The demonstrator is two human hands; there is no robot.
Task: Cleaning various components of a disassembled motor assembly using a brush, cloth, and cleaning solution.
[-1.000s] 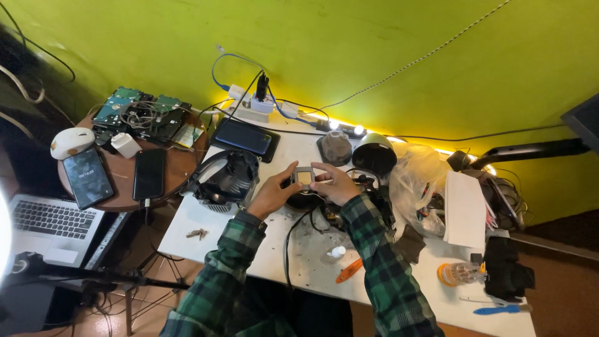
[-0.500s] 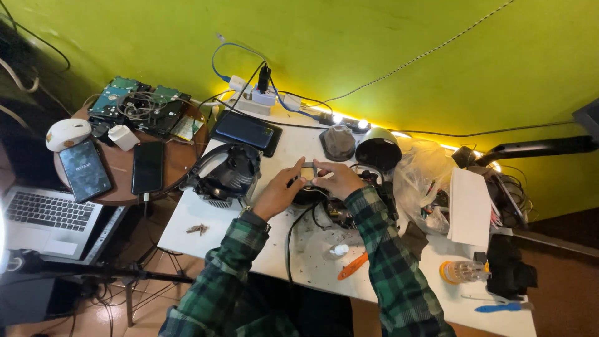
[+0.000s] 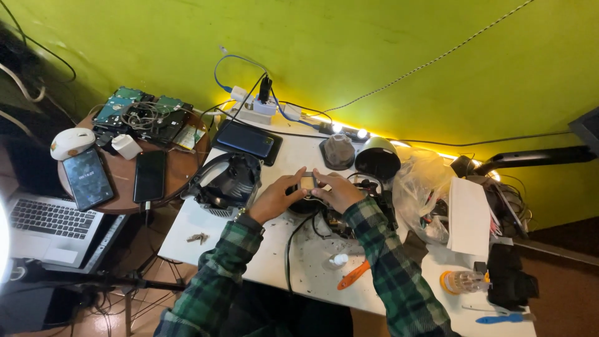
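1. Nearest the person, the white table [image 3: 206, 240] runs bare from its front edge up to the sleeves; an orange-handled tool [image 3: 352, 274] and a small white bottle [image 3: 337, 260] lie below the right wrist, and small metal bits [image 3: 198, 238] lie well to the left.
2. The left hand [image 3: 274, 198] and right hand [image 3: 339, 191] meet over a small square chip [image 3: 308, 182], fingertips of both pinched on its edges. It shows a pale metal face and sits atop a dark round part [image 3: 304, 203], whose black cable [image 3: 290, 249] trails toward the table front.
3. Just left of the fingers stands a black cooler fan [image 3: 228, 181]; just right, tangled wires [image 3: 368, 187] and a clear plastic bag [image 3: 424, 187] crowd the way.
4. Beyond the fingertips lie a dark tablet [image 3: 246, 140], a grey cap [image 3: 338, 150], a dome lamp [image 3: 377, 157] and a power strip [image 3: 259, 109] against the green wall [image 3: 374, 50].
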